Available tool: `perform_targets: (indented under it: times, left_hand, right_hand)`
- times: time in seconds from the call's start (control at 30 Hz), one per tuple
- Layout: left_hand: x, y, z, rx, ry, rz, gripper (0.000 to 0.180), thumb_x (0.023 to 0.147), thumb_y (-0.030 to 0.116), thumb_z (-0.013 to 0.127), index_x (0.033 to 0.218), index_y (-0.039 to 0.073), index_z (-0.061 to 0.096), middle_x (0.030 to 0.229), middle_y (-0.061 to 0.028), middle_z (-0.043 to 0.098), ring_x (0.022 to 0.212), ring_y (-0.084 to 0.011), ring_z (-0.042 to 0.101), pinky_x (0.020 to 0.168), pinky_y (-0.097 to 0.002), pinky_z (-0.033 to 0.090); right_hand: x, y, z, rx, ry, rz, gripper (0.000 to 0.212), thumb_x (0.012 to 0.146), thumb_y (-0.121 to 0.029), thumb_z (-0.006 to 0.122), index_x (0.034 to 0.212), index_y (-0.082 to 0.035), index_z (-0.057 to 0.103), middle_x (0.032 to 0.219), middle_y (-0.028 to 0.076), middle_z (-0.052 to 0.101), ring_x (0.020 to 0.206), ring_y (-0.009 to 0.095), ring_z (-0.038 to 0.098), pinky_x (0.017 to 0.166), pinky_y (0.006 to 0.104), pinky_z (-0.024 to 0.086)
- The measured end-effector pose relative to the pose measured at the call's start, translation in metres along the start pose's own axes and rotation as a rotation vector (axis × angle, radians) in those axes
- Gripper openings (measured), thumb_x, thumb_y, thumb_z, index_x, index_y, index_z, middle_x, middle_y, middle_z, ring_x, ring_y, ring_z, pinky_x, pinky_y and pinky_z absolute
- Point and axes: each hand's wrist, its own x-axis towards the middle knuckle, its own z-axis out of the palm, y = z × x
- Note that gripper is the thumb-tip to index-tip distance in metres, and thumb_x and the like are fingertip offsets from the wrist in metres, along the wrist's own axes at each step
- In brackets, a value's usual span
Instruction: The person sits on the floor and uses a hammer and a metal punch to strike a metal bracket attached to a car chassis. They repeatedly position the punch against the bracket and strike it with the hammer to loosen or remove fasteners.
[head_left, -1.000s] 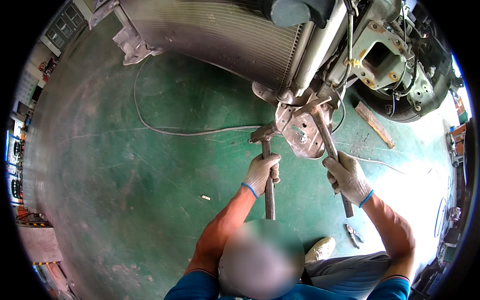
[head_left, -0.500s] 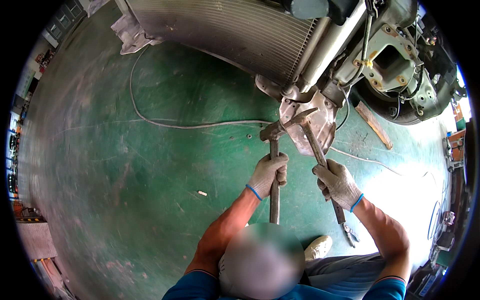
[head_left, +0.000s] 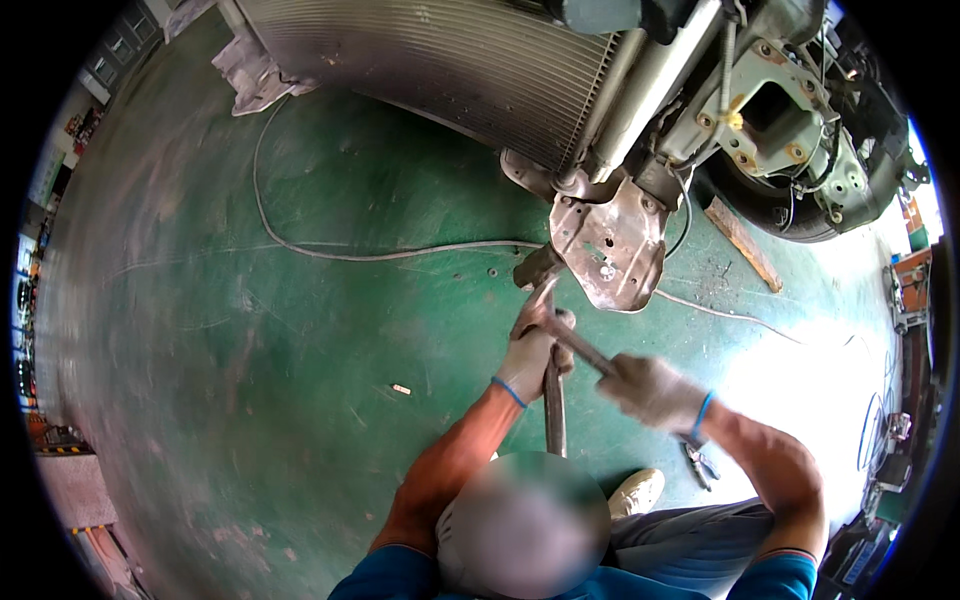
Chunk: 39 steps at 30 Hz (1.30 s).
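I report my gloved left hand [head_left: 533,362] wrapped around a hammer [head_left: 555,408], its head beside the left edge of the metal bracket [head_left: 625,250]; contact I cannot confirm. My right hand [head_left: 652,390] grips a second hammer [head_left: 582,349], its blurred head overlapping my left hand in view. The bracket sits at the radiator's [head_left: 440,80] near corner.

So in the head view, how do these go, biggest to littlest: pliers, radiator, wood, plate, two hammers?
Radiator
Plate
Wood
Pliers
Left hammer and right hammer look alike and are partly covered, so I can't rank them.
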Motion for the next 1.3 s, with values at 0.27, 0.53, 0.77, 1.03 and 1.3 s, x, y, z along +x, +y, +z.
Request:
perform_targets:
  times: [0.27,0.53,0.77,1.03,1.3]
  left_hand:
    - [-0.01,-0.027,-0.028,0.067,0.142,-0.005,0.011,0.098,0.016,0.065,0.098,0.006,0.06,0.065,-0.0017,0.052,0.049,-0.0141,0.049,0.048,-0.0337,0.045]
    - [-0.013,-0.016,0.008,0.012,0.172,0.067,0.013,0.098,0.017,0.068,0.098,0.007,0.06,0.068,-0.0017,0.053,0.051,-0.0147,0.05,0.05,-0.0359,0.047]
    - [-0.019,-0.009,0.024,0.004,0.202,0.117,0.019,0.096,0.02,0.071,0.102,0.006,0.059,0.07,-0.0027,0.053,0.052,-0.0151,0.052,0.051,-0.0366,0.049]
    - [-0.015,-0.017,0.026,0.016,0.209,0.105,0.02,0.097,0.021,0.071,0.104,0.007,0.059,0.071,-0.0026,0.054,0.054,-0.0152,0.053,0.052,-0.0357,0.049]
    - [-0.013,-0.019,0.009,-0.034,0.181,0.108,0.019,0.097,0.019,0.071,0.104,0.007,0.057,0.071,-0.0019,0.054,0.053,-0.0144,0.053,0.051,-0.0353,0.049]
  right_hand:
    - [0.006,-0.03,-0.053,1.156,0.422,0.525,0.034,0.108,-0.035,0.055,0.103,-0.001,0.057,0.069,0.001,0.055,0.049,0.01,0.053,0.043,0.0262,0.045]
    - [-0.007,-0.005,-0.026,1.255,0.4,0.657,0.04,0.109,-0.04,0.053,0.106,-0.001,0.06,0.067,0.003,0.056,0.045,0.013,0.055,0.042,0.0279,0.047]
    - [-0.003,-0.009,-0.038,1.19,0.311,0.674,0.04,0.109,-0.04,0.054,0.107,-0.001,0.062,0.068,0.004,0.059,0.049,0.014,0.057,0.043,0.0298,0.049]
    - [-0.002,0.009,-0.018,1.365,0.38,0.451,0.034,0.108,-0.035,0.055,0.105,-0.002,0.059,0.066,0.002,0.054,0.047,0.013,0.055,0.04,0.0274,0.046]
    - [0.003,0.003,-0.048,1.148,0.651,0.642,0.037,0.109,-0.039,0.055,0.104,-0.002,0.059,0.068,0.002,0.056,0.048,0.011,0.054,0.04,0.0277,0.045]
